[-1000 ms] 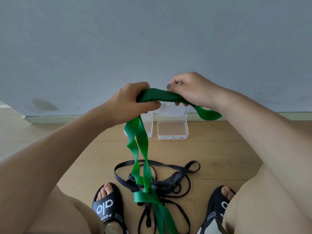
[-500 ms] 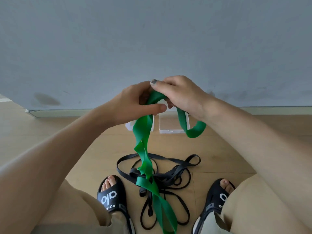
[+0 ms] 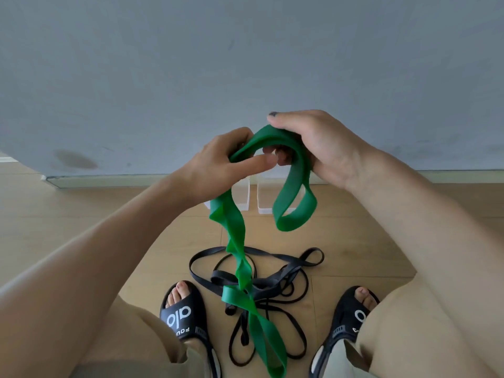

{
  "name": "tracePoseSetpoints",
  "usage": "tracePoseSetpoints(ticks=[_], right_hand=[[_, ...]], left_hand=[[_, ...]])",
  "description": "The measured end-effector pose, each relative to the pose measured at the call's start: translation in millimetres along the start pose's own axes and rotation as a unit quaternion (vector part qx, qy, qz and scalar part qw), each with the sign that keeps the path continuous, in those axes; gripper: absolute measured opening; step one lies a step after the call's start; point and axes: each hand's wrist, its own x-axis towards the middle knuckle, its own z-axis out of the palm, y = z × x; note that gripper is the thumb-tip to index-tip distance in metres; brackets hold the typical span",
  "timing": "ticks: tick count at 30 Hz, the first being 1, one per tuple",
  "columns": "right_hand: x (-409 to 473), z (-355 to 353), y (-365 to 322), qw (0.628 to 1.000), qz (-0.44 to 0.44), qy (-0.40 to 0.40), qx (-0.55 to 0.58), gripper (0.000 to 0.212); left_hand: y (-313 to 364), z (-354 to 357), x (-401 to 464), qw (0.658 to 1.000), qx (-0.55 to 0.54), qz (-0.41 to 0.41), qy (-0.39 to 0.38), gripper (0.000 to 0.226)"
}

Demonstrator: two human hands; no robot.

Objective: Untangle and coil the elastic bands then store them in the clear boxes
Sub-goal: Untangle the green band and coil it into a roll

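Note:
A wide green elastic band (image 3: pixel 237 241) is held up in front of me by both hands. My left hand (image 3: pixel 218 165) pinches its upper part, and from there a twisted length hangs down to the floor. My right hand (image 3: pixel 321 148) grips the top loop, which droops below it as a short curl. A tangle of black elastic bands (image 3: pixel 272 285) lies on the floor between my feet, with the green tail running over it. Two clear boxes (image 3: pixel 261 197) stand by the wall, mostly hidden behind my hands and the green band.
A grey wall with a pale skirting board (image 3: pixel 109 181) rises just beyond the boxes. Wooden floor (image 3: pixel 81 219) spreads left and right. My feet in black sandals (image 3: pixel 185 315) flank the black tangle, with my knees at the bottom corners.
My right hand has moved from stretching the green band sideways to folding it into a loop close to my left hand. The hanging tail has risen a little.

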Motion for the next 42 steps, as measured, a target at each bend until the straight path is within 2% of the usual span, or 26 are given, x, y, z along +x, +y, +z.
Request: tracePoseSetpoints(ticks=[3,5,8,10,12,16,21,25,27,30,32,35,38,42], right_hand=[[-1.2,-5.8,5.6,0.986,0.002,0.010,-0.165,0.030],[-5.3,-1.5,8.0,0.986,0.020,0.002,-0.165,0.029],[-10.6,11.5,8.9,0.973,0.007,-0.002,-0.230,0.041],[-11.5,15.6,12.1,0.947,-0.005,0.005,-0.320,0.050],[-12.9,15.6,12.2,0.939,0.004,-0.003,-0.344,0.052],[-14.5,14.5,9.1,0.980,0.020,-0.030,-0.198,0.043],[-13.1,7.7,4.6,0.998,0.038,-0.002,-0.049,0.038],[-14.6,4.2,2.8,0.998,0.055,0.009,0.001,0.041],[-15.5,4.8,2.0,0.998,0.059,0.009,0.016,0.043],[-15.0,7.5,1.2,0.996,0.068,0.013,0.048,0.038],[-13.6,9.0,1.8,0.995,0.072,0.018,0.069,0.032],[-11.7,11.7,2.0,0.991,0.078,0.022,0.105,0.027],[-11.4,13.6,1.4,0.986,0.088,0.023,0.143,0.025],[-11.3,15.9,2.2,0.976,0.101,0.014,0.191,0.024]], left_hand=[[-3.8,5.4,-0.4,0.996,0.081,0.012,0.020,0.029],[-4.4,10.1,-0.7,0.993,0.116,0.025,0.014,0.018],[-0.9,15.7,-3.5,0.990,0.131,0.046,-0.001,0.019],[-0.5,15.2,-4.0,0.990,0.138,0.037,-0.006,0.025],[-3.0,11.6,-3.5,0.988,0.155,0.015,-0.020,0.031],[-11.1,8.5,-4.3,0.992,0.108,-0.003,-0.062,0.032],[-15.0,6.6,-8.1,0.989,0.120,0.019,-0.081,0.040],[-22.1,7.1,-6.7,0.976,0.207,0.060,-0.038,0.021],[-24.4,9.1,-5.0,0.961,0.258,0.095,-0.018,0.020],[-26.6,9.8,-2.7,0.954,0.267,0.126,0.041,0.020],[-25.4,10.0,-2.0,0.955,0.266,0.109,0.068,0.019],[-23.3,8.3,-1.0,0.961,0.256,0.084,0.054,0.016],[-17.1,5.4,-2.7,0.971,0.228,0.060,0.027,0.026],[-16.5,11.8,-5.2,0.982,0.183,0.036,0.002,0.017]])
